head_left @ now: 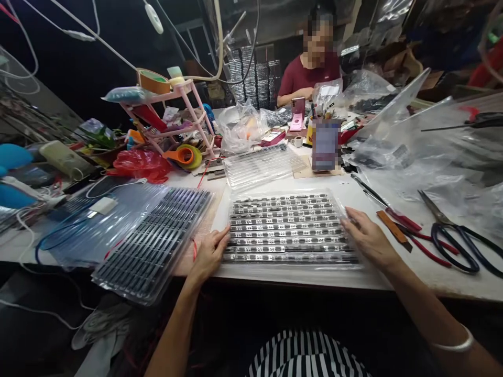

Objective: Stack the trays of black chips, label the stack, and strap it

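A clear plastic tray (283,266) lies flat in front of me, filled with rows of dark strips that bear shiny metal pieces. My left hand (211,252) grips its left edge, with the fingers bent against the rim. On the opposite side, my right hand (367,234) has its thumb and fingers closed on the tray's right edge. To the left, a second tray of long dark strips (157,238) sits at a slant and juts past the table's front edge. Behind the middle tray rests a clear tray (263,166) with ridged channels.
Large scissors (451,228), red-handled pliers (404,217) and a brown-handled blade (393,230) lie at right. A phone (325,144) stands behind the trays. Pink shelf (192,112) and red bag (139,165) are at back left. A co-worker (308,78) sits opposite. Plastic bags (444,152) heap at right.
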A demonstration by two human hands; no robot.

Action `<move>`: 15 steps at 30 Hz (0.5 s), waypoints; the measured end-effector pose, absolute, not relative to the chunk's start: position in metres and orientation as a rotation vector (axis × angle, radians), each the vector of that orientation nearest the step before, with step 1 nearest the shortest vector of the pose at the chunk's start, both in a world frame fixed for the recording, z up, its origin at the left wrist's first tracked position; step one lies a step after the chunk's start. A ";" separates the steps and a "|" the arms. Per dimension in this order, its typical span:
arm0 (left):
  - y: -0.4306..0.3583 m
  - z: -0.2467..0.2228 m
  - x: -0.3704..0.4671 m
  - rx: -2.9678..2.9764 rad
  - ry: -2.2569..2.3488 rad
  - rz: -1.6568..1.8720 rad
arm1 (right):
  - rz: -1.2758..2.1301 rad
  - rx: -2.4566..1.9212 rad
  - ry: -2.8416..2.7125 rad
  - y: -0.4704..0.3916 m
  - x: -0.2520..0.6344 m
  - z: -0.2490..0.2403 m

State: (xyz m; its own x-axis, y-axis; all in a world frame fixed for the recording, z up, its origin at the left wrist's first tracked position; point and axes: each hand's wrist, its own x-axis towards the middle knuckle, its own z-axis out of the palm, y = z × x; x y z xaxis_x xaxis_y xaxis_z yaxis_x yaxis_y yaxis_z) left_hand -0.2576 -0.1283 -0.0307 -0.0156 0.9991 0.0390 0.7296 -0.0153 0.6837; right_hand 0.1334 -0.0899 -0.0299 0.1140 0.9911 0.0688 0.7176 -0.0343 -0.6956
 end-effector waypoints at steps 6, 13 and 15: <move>-0.132 -0.025 -0.256 1.811 1.831 0.670 | 1.025 -1.544 -1.198 -0.094 0.135 -0.002; -0.143 -0.010 -0.245 1.222 1.758 1.235 | 1.298 -1.176 -0.887 -0.096 0.115 0.024; -0.147 0.003 -0.239 1.019 1.564 1.411 | 1.311 -1.132 -0.893 -0.094 0.111 0.026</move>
State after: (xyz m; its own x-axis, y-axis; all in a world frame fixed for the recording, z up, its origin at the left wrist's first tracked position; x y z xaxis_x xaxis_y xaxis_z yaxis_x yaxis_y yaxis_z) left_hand -0.2390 -0.1470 0.0031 -0.3736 0.9269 -0.0351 0.0602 0.0620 0.9963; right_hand 0.1111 -0.0943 0.0264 0.0929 0.9897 -0.1093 -0.2604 -0.0818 -0.9620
